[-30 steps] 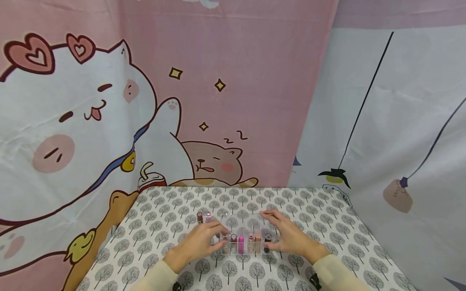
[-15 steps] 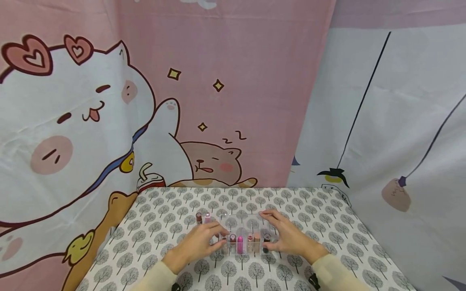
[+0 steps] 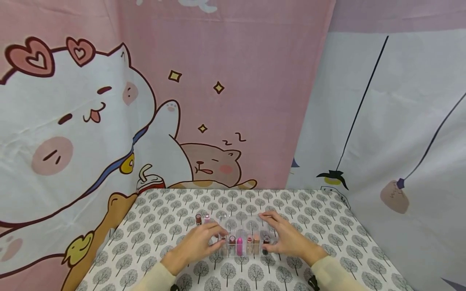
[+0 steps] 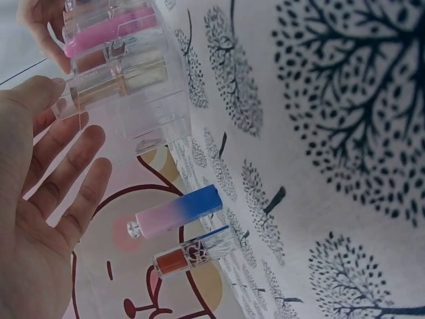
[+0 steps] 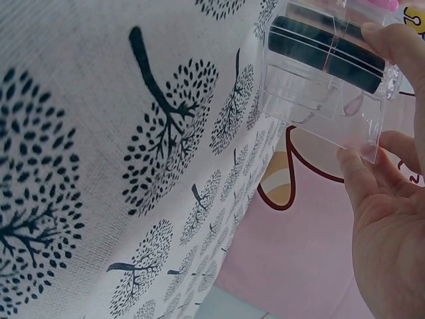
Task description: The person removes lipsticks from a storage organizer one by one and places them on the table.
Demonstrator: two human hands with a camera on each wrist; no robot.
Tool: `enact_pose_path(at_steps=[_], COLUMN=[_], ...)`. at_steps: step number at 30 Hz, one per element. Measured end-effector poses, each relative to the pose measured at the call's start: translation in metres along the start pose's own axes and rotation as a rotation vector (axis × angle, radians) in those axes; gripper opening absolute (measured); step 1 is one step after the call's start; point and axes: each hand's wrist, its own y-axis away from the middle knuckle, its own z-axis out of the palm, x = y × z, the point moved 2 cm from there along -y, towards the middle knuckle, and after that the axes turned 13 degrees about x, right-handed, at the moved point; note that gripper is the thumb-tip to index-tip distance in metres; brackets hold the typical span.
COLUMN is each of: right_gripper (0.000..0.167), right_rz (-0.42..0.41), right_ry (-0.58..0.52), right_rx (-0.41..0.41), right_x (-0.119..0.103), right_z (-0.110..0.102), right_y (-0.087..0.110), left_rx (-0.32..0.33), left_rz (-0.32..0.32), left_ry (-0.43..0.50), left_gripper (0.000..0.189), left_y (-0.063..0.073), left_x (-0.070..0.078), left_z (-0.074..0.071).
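Note:
A clear plastic lipstick organizer [image 3: 242,218] stands on the patterned cloth, with several lipsticks upright in its front row. My left hand [image 3: 199,243] is at its left end; thumb and index finger pinch the top of a tan lipstick [image 4: 99,94] in the end slot, the other fingers spread. On the opposite end, my right hand [image 3: 289,238] grips the organizer, thumb at the front beside a black lipstick [image 5: 322,50] and fingertips at the rear corner. Between them a bright pink lipstick [image 3: 239,246] and a peach one [image 3: 256,241] show.
Behind my left hand, two more tubes stand on the cloth outside the organizer: a pink-and-blue lipstick [image 4: 179,211] and a clear tube with a red-brown part [image 4: 174,261]. The tree-print cloth [image 3: 309,226] covers the table, and a cartoon curtain [image 3: 255,101] hangs behind it.
The head view has shifted slightly. Both hands stay in place at the organizer, and the lipsticks show no visible movement.

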Motion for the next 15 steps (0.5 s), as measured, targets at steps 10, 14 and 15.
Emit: enact_pose_path(at_steps=[10, 14, 15], right_gripper=[0.106, 0.106, 0.106], right_rz=[0.023, 0.019, 0.019], right_ry=[-0.003, -0.009, -0.009], right_rx=[-0.013, -0.006, -0.005], right_x=[-0.0007, 0.0, 0.0], right_z=[0.0014, 0.001, 0.001], right_y=[0.0003, 0.0001, 0.0001], left_rx=[0.055, 0.062, 0.062], left_rz=[0.013, 0.006, 0.002], left_ry=[0.023, 0.042, 0.046], left_gripper=[0.028, 0.028, 0.028], left_y=[-0.0026, -0.0034, -0.0034], left_x=[0.0014, 0.0007, 0.0006], left_z=[-0.0065, -0.0078, -0.0081])
